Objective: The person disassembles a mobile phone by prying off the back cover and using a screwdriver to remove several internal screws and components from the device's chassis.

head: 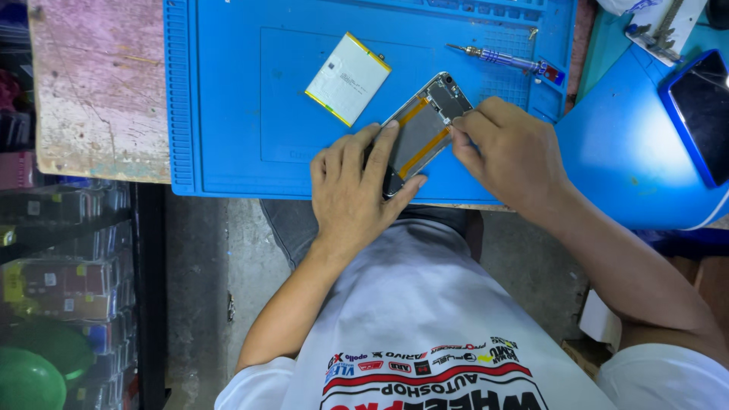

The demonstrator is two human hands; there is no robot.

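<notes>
Worn pink-and-grey wooden bench top (99,91) at far left, bare, left of the mat's ridged left edge. Blue silicone repair mat (228,99) covering the bench to its near edge. White rectangular battery with yellow edging (348,78) lying flat mid-mat, apart from the hands, evidently set aside. Left hand (353,190) at the mat's near edge, clamped on the opened phone chassis with grey interior and orange strips (421,133), seemingly pinning it against sliding. Right hand (509,148) pinched at the chassis's upper right edge; anything held between the fingertips cannot be told. Purple-handled precision screwdriver (505,59) near the far right corner, within reach. Dark-screened phone in blue case (702,114) beyond the right edge. Open room across the mat's left half.
</notes>
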